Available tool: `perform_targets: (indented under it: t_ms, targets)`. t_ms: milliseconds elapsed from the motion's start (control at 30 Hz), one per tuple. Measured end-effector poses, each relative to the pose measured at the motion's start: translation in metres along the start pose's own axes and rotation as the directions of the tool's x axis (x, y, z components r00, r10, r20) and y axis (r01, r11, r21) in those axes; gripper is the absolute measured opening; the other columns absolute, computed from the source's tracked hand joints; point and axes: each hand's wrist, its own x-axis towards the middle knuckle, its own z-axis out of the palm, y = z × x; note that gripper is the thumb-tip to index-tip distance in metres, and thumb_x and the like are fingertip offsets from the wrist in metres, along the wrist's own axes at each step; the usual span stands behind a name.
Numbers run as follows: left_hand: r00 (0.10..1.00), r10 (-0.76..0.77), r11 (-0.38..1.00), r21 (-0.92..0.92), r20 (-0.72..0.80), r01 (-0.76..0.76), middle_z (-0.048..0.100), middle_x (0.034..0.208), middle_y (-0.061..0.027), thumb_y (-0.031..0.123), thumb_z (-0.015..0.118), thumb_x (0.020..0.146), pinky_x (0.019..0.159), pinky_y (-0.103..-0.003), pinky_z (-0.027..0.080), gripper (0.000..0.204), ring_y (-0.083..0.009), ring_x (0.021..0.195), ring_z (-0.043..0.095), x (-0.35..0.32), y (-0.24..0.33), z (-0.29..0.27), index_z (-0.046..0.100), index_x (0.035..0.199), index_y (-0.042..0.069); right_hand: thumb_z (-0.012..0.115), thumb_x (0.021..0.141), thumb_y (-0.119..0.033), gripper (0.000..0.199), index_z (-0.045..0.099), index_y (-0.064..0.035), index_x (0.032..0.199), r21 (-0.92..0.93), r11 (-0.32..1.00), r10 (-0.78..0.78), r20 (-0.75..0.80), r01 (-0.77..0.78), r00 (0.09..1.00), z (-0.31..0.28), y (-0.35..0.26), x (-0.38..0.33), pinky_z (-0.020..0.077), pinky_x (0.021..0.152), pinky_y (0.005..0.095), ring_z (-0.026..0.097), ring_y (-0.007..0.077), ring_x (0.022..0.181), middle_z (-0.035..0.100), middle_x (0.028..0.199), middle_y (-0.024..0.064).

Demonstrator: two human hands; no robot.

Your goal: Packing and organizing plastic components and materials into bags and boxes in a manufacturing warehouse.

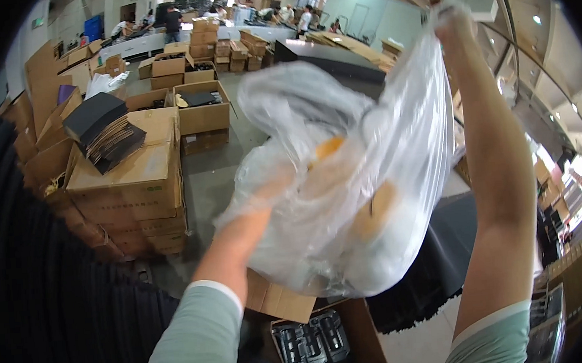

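Note:
A large clear plastic bag [349, 238] hangs in front of me, bulging and blurred by motion. High at the upper right, my right hand [454, 27] is closed on the bag's gathered upper edge and holds it up. My left hand [274, 186] reaches in at the bag's left side; plastic covers it and its fingers are smeared, so its grip does not show. Through the film I see an orange-yellow patch [328, 148] and a tan piece [377, 210], both too blurred to name. Below the bag stands an open carton [366, 335] holding a black molded tray [312, 345].
Stacked cartons [126, 193] stand at the left, with a pile of dark sheets [103, 124] on top. Beside them is an open carton [204, 117]. A black surface [444, 252] lies at the right behind the bag. Several people [172, 22] work at far benches.

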Motion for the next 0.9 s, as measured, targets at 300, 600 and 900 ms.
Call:
perform_targets:
  t_ms: [300,600,900]
  targets:
    - [0.998,0.056,0.777,-0.629,0.030,-0.024,0.062,0.108,-0.0150,0.025,0.044,0.096,0.089,-0.034,0.045,0.036,-0.0246,0.096,0.060,-0.121,0.016,-0.155,0.058,0.114,-0.002,0.046,0.076,0.006,0.017,0.058,0.0057,0.087,0.067,0.969,0.246,-0.220,-0.237,0.944,-0.001,0.049,-0.062,0.0517,0.058,0.0360,0.061,0.0265,0.067,0.061,0.079,0.0168]
    - [0.738,-0.089,0.989,-0.150,-0.669,-0.017,0.022,0.145,-0.0292,0.063,0.069,0.067,0.108,-0.049,0.023,0.104,-0.0429,0.135,0.023,-0.292,0.054,-0.119,0.032,0.138,-0.004,0.059,0.071,-0.004,0.010,0.062,-0.0037,0.081,-0.030,0.944,0.315,-0.221,-0.329,0.923,-0.064,0.146,-0.104,0.0441,0.067,0.0294,0.055,0.0175,0.071,0.059,0.075,0.0073]
    - [0.932,-0.355,0.384,-0.921,-0.078,0.069,0.039,0.132,-0.0202,0.042,0.073,0.075,0.097,-0.040,0.036,0.083,-0.0299,0.121,0.041,-0.111,0.196,0.083,0.033,0.133,0.000,0.049,0.084,-0.015,0.024,0.069,-0.0042,0.078,-0.805,0.482,0.284,0.517,0.346,0.808,-0.032,0.233,-0.238,0.0485,0.063,0.0394,0.063,0.0244,0.071,0.067,0.077,0.0138]
